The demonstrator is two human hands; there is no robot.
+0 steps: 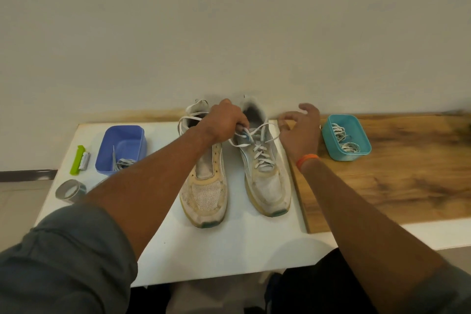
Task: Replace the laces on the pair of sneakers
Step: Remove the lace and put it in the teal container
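My left hand (224,122) hides the top eyelets of the right sneaker (262,160), so I can't tell how far its lace (257,145) is undone. That hand pinches the lace's loops; my right hand (300,132) hovers beside, fingers spread. Left sneaker (206,186) sits alongside, unlaced.

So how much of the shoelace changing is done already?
Done: the left sneaker has empty eyelets, with a loose lace by its heel. In hand: the left hand grips the right sneaker's lace; the right hand hovers open. Left: unlacing it, then threading both, perhaps with laces from the teal basket.
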